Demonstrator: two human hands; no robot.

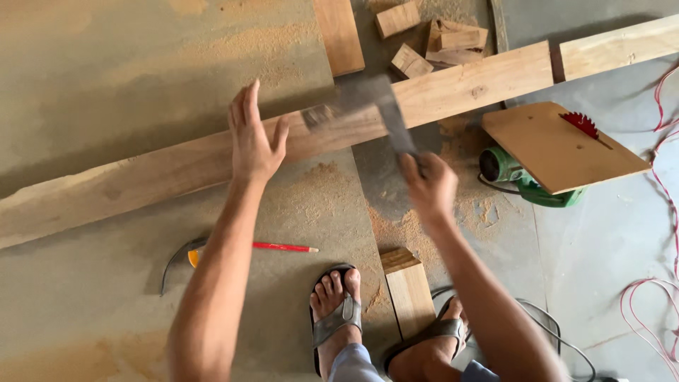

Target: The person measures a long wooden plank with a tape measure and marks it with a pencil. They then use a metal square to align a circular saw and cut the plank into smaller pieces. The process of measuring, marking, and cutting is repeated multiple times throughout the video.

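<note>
Sandalled feet [339,311] at the bottom, up at the long plank [212,159] left hand [253,138] rests open, pressing it, right hand [428,185] closed around a blurry square [368,106] laid across the plank, looks like marking, red pencil [283,247] just below

Soft, even daylight fills the scene with faint shadows under the long plank [283,138], while the right hand [429,185] and its try square [375,106] smear with motion blur.
</note>
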